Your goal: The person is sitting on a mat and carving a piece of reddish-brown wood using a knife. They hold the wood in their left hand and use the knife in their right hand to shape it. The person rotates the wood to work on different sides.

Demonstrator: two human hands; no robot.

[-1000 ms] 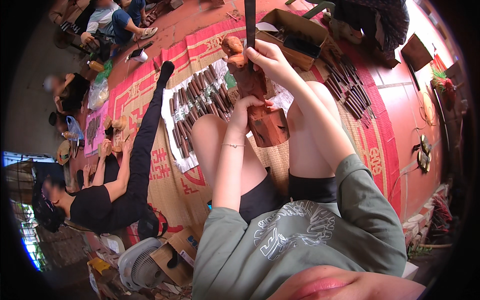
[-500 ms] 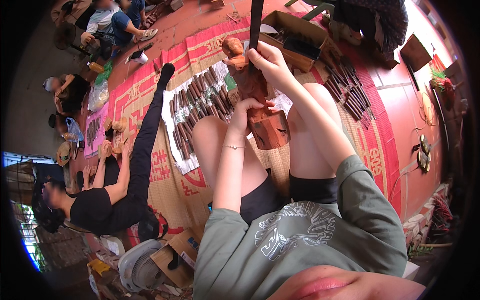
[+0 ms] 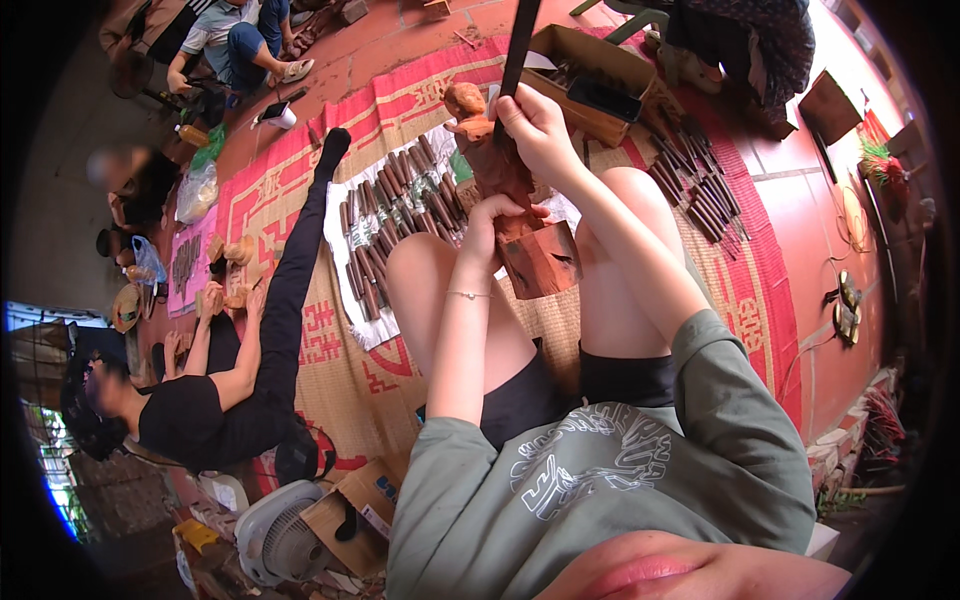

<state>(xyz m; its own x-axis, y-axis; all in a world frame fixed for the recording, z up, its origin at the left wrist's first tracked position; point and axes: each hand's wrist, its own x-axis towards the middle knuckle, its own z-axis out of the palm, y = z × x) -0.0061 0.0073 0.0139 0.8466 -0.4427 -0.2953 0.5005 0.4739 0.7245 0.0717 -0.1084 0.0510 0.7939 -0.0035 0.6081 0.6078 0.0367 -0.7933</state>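
Between my raised knees stands a reddish-brown wood carving (image 3: 538, 262) with a blocky base and a small figure-like top, tilted a little to the left. My left hand (image 3: 490, 232) is closed around its narrow part just above the base. A long, flat, dark bar that looks like a file (image 3: 519, 55) is gripped in my right hand (image 3: 538, 127), fingers and thumb wrapped about its lower part. The bar points up and away, its lower portion lying against the upper carving. My right fingers hide part of that contact.
Wood-handled carving tools lie in rows on a white cloth (image 3: 350, 290) to the left. More chisels (image 3: 705, 190) rest at the right, near a cardboard box (image 3: 575, 45). A co-worker in black (image 3: 190, 420) sits at left, one leg stretched over the patterned mat (image 3: 340, 400). A fan (image 3: 285, 535) stands lower left.
The bar's upper end has swung slightly right. The carving's top sits a touch lower, while both my hands keep their grip.
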